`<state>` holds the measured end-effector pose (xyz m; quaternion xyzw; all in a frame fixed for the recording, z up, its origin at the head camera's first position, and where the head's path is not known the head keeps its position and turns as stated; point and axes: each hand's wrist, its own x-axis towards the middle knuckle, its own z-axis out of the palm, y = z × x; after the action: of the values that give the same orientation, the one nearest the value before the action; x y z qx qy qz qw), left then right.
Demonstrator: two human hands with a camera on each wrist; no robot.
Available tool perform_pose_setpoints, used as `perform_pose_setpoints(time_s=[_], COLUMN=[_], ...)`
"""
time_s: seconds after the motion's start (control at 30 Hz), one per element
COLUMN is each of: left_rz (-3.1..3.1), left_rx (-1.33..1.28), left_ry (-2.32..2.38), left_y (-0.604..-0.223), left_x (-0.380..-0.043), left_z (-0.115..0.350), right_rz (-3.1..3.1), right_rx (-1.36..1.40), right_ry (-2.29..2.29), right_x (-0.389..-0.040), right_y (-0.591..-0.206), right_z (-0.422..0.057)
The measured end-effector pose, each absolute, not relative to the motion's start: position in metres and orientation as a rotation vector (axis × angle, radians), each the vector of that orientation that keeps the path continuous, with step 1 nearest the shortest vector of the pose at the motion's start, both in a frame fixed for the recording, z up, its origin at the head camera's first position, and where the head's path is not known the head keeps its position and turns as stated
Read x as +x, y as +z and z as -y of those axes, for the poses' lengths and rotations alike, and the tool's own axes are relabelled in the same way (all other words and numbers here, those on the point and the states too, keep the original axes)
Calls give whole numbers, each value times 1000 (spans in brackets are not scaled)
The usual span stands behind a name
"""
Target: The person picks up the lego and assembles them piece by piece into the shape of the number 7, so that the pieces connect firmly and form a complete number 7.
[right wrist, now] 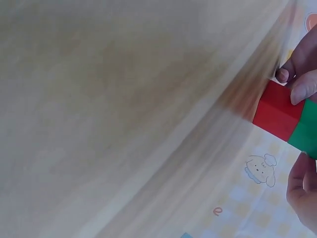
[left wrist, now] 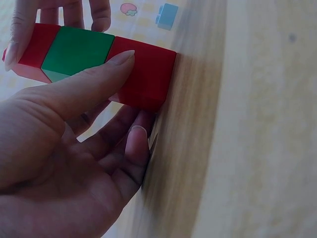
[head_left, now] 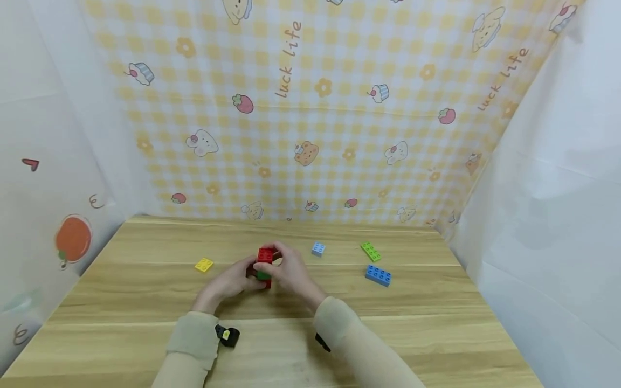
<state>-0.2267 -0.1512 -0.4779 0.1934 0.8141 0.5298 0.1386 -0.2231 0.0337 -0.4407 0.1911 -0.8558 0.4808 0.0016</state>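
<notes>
A stack of building bricks stands upright on the wooden table: a red bottom brick (left wrist: 151, 69), a green brick (left wrist: 81, 49) in the middle and a red top brick (head_left: 264, 253). My left hand (head_left: 233, 278) grips the stack from the left, thumb lying across the green brick onto the bottom red one, other fingers behind it. From the right and above, my right hand (head_left: 289, 269) holds the top red brick between thumb and fingers. The left wrist view has the right hand's fingertips around that top brick. The right wrist view catches only part of the stack.
A yellow flat brick (head_left: 204, 264) lies left of the hands. To the right are a small light blue brick (head_left: 318, 248), a lime green flat brick (head_left: 371, 251) and a longer blue brick (head_left: 378, 275). A patterned cloth (head_left: 339, 124) hangs behind the table (head_left: 422, 334).
</notes>
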Motion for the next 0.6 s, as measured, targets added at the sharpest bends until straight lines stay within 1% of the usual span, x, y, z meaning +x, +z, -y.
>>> perform_pose_setpoints(time_s=[0.23,0.4,0.5,0.6], left_rz=[-2398,-2396,-2391,-2393], left_rx=[541,535,528,523], left_ry=[1500,1500,1499,1492], left_y=[-475,-476,-478,-477], left_x=[-226,-226,-227,-227], left_z=[150,150,150,149], right_rz=[2735,2806,2845,2874], right_rx=[716,792,875,980], right_ry=[1446,1399,1295,1083], right_x=[-227,-232,-235,-235], right_y=[-435,-426,-419,-412], right_z=[-42,-58,-72,-85])
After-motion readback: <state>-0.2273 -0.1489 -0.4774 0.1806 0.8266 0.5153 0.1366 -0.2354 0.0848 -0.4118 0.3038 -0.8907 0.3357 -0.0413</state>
